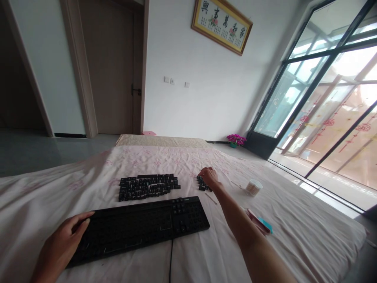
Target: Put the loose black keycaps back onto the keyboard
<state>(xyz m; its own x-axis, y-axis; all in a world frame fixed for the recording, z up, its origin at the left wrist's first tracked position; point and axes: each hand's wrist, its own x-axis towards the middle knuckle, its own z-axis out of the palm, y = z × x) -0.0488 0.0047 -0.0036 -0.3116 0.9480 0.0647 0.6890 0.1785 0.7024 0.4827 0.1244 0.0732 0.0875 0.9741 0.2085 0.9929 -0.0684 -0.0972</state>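
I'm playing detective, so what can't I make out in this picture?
Head view:
Small black plastic keycaps: some hidden by the right hand.
Long black plastic keyboard: left end partly covered by the left hand.
Thin black cable: cut off by the bottom edge.
Keycap markings: too small.

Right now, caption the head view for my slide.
Left hand on a black keyboard, right hand at a small group of black keycaps, a larger group lying beyond the keyboard.

The left hand (60,241) lies low on the left, thumb and index finger pointing forward and to the right, slightly apart, the other fingers hidden. The bare right forearm (238,220) stretches well forward, slanting leftwards; the right hand (209,176) is palm down, fingers bent, tips indistinct
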